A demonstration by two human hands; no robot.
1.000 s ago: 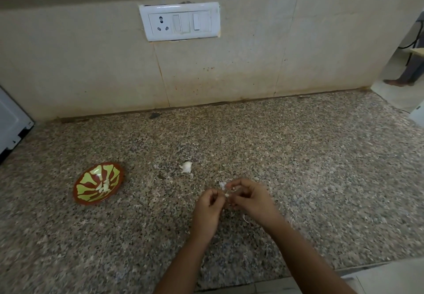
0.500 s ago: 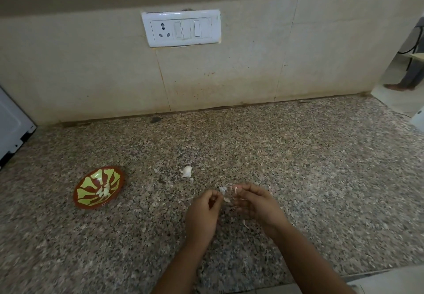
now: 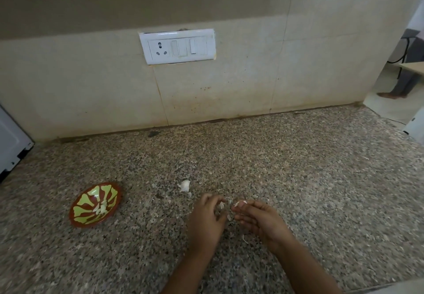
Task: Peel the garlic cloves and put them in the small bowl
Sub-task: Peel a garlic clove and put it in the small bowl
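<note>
Granite countertop [image 3: 298, 179], speckled. Small bowl [image 3: 90, 196] sits at my left with peeled cloves [image 3: 102, 207] inside. My left hand [image 3: 206, 220] has curled fingers, the tips beside a scrap of skin [image 3: 221, 205]; whether they grip it, I cannot tell. My right hand [image 3: 259, 220] pinches what is probably a garlic clove [image 3: 241, 202]; the view is blurred. A loose garlic piece [image 3: 184, 186] lies on the counter just beyond my hands.

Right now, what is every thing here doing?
small bowl, upright on counter, garlic pieces inside
loose garlic, lying alone on counter
garlic clove, pinched in right fingertips
right hand, pinching garlic clove
left hand, fingers curled, grip unclear
socket, nothing plugged in
</note>
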